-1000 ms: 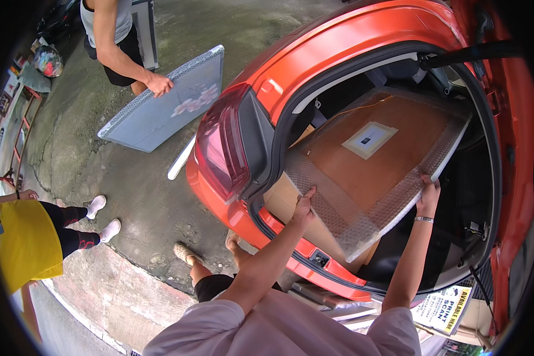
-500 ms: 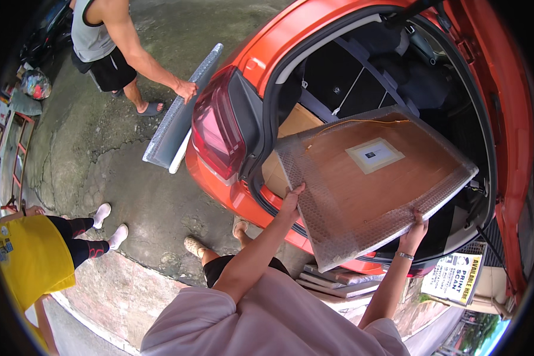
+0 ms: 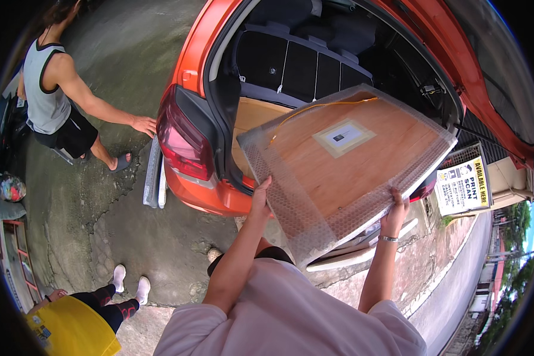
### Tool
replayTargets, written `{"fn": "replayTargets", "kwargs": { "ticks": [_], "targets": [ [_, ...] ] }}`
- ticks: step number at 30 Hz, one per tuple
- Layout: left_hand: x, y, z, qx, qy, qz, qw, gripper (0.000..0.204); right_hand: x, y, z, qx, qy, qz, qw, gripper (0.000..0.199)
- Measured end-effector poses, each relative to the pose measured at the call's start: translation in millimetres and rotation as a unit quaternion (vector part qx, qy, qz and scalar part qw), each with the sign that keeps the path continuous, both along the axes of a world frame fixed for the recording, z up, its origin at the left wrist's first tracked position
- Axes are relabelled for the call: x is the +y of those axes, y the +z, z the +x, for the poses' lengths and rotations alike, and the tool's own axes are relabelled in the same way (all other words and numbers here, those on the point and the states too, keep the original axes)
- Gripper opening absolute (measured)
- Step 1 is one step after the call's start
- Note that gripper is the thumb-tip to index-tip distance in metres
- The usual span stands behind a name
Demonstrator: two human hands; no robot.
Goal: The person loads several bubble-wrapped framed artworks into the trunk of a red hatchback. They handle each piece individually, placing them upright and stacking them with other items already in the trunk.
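A flat bubble-wrapped picture frame [image 3: 314, 196] is tilted in front of me, its brown wooden back facing up. An orange cord [image 3: 320, 105] runs across its far part, and a pale label [image 3: 345, 137] is taped near the middle. My left hand [image 3: 261, 199] grips its left edge, fingertips on top. Closed on the near right edge is my right hand [image 3: 396, 213], with some fingers hidden beneath. The far part of the frame reaches over the open boot of an orange car [image 3: 187, 44]. Inside the boot, brown cardboard [image 3: 256, 115] lies behind folded-up black seat backs [image 3: 267, 59].
Another wrapped panel [image 3: 153, 178] leans by the tail light [image 3: 184, 133], beside a person in a grey tank top [image 3: 47, 89]. A person in yellow [image 3: 77, 329] stands lower left. Flat pale panels [image 3: 362, 255] lie below my frame. A sign [image 3: 463, 181] stands right.
My view has shifted, and the frame stays in both hands over the boot's edge. The person in the tank top has let go of the other panel, which now rests against the car.
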State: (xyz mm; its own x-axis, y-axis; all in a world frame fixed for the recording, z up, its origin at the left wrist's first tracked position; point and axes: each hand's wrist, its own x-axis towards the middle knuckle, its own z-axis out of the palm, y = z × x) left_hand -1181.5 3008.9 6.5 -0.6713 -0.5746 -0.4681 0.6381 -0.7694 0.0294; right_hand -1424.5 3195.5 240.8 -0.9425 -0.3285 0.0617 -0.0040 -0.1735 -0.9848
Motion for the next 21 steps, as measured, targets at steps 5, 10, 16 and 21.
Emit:
{"fn": "replayTargets", "kwargs": {
  "ticks": [5,10,16,21],
  "targets": [
    [20,13,28,-0.016,-0.041,-0.036,0.998,0.032,42,8,51,-0.012,-0.077,0.003,0.997,0.035],
    [50,26,55,-0.012,-0.114,-0.041,0.993,0.032,102,15,98,0.003,-0.134,0.0,0.991,0.031],
    [139,44,52,-0.01,-0.132,0.005,0.991,0.036,178,64,120,0.049,-0.184,0.041,0.981,0.029],
    [217,73,62,0.002,-0.178,0.051,0.983,0.037,236,110,136,0.088,-0.24,0.117,0.96,0.045]
  ]
}}
